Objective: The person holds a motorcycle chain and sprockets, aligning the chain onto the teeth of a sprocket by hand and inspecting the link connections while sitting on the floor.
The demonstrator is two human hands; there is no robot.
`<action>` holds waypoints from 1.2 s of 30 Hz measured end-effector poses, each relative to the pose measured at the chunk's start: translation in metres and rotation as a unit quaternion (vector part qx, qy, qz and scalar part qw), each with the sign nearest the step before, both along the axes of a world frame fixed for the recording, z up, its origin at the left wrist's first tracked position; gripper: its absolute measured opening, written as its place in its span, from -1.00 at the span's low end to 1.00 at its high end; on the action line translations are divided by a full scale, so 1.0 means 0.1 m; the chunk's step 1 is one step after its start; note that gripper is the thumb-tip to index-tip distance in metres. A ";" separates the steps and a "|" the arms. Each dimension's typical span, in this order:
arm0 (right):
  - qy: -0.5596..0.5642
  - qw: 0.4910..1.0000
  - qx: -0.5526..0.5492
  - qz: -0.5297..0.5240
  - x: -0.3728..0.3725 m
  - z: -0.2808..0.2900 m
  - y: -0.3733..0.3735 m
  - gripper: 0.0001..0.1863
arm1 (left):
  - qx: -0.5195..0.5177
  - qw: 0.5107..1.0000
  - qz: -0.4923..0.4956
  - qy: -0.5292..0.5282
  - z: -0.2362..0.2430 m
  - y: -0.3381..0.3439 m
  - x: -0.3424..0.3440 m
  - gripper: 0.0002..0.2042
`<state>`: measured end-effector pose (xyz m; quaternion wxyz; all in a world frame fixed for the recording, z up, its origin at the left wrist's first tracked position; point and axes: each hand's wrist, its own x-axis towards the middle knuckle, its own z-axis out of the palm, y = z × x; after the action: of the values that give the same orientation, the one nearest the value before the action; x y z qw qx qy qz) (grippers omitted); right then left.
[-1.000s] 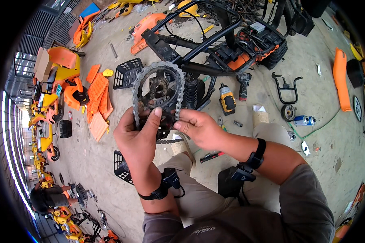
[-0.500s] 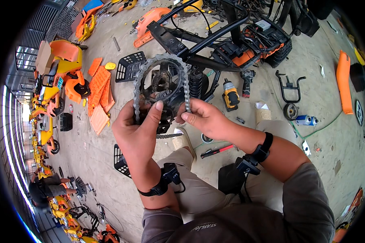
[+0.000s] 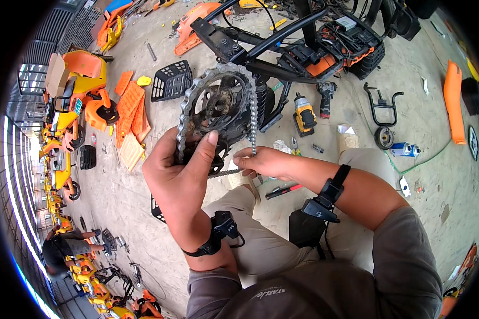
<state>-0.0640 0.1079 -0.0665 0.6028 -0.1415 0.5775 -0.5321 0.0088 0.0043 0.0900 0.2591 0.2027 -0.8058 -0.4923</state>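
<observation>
My left hand (image 3: 178, 178) grips a greasy black chainring assembly (image 3: 223, 109) at its lower left, thumb across the front, with a silver roller chain (image 3: 254, 130) looped over the teeth. My right hand (image 3: 263, 165) is closed on the chain below the ring's right side, fingertips partly hidden. A dangling length of chain (image 3: 226, 173) runs between my hands. Just behind the ring stands a black vehicle frame (image 3: 271, 40) with a spring shock. On the floor beside it lie a yellow-and-black power tool (image 3: 305, 117) and a dark drill (image 3: 324, 98).
Orange panels (image 3: 127, 117), a black basket (image 3: 170, 80), a bent tube bracket (image 3: 380, 106), spray cans (image 3: 402, 149), pliers (image 3: 295, 146) and an orange fender (image 3: 455, 101) lie around me. Yellow scooters (image 3: 64, 170) line the left, where another person (image 3: 64, 247) bends over.
The chainring and my left hand have risen slightly, the ring shifting right. My right hand has moved from the ring's lower right edge down along the chain, which now hangs straighter on that side.
</observation>
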 end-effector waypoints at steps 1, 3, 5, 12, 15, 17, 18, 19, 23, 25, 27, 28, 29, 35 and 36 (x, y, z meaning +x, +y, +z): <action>-0.028 1.000 -0.008 0.002 0.02 -0.07 -0.02 -0.53 | -0.001 1.000 0.000 -0.003 0.00 0.00 0.00 -0.84; -0.060 0.998 -0.019 0.005 0.06 -0.16 -0.04 -0.54 | -0.013 1.000 0.000 -0.008 0.00 -0.02 0.01 -0.84; -0.065 0.998 -0.024 0.000 0.08 -0.21 -0.05 -0.54 | -0.011 1.000 0.001 -0.002 0.00 -0.03 0.01 -0.83; -0.032 0.998 -0.007 -0.054 0.16 -0.29 -0.10 -0.49 | 0.006 0.999 0.026 0.021 0.03 -0.03 0.03 -0.81; 0.039 0.994 0.027 -0.099 0.17 -0.42 -0.10 -0.39 | 0.009 0.999 0.027 0.028 0.04 0.01 0.03 -0.79; 0.017 0.993 0.045 -0.109 0.14 -0.49 -0.09 -0.41 | -0.015 0.999 0.039 0.026 0.03 0.04 0.02 -0.80; 0.036 0.991 0.062 -0.115 0.12 -0.55 -0.09 -0.41 | -0.015 0.999 0.037 0.025 0.03 0.06 0.02 -0.80; 0.055 0.988 0.079 -0.121 0.11 -0.60 -0.09 -0.41 | -0.025 0.999 0.035 0.010 0.04 0.07 0.02 -0.80; 0.044 0.973 0.097 -0.203 0.02 -0.42 -0.05 -0.45 | -0.040 0.999 0.027 0.000 0.05 0.08 0.03 -0.81; 0.066 0.967 0.094 -0.226 -0.02 -0.42 -0.03 -0.43 | -0.035 0.999 0.019 0.009 0.04 0.06 0.03 -0.81; 0.088 0.961 0.090 -0.245 -0.06 -0.40 -0.02 -0.42 | -0.031 0.999 0.012 0.017 0.03 0.04 0.03 -0.81; 0.099 0.957 0.080 -0.260 -0.09 -0.37 0.00 -0.39 | -0.025 0.999 0.015 0.021 0.03 0.04 0.02 -0.81; 0.110 0.953 0.071 -0.275 -0.11 -0.36 0.03 -0.36 | -0.016 0.999 0.016 0.025 0.02 0.04 0.02 -0.81; 0.227 0.891 0.256 -0.300 -0.10 -0.71 0.06 -0.18 | -0.036 0.999 0.004 0.010 0.02 0.01 0.02 -0.82; 0.226 0.891 0.256 -0.298 -0.07 -0.68 0.06 -0.18 | -0.035 0.999 0.006 0.008 0.01 0.00 0.02 -0.82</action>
<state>-0.0709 0.1141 -0.1345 0.2848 0.0799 0.8295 -0.4738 0.0111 0.0048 0.0914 0.2758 0.1947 -0.8194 -0.4634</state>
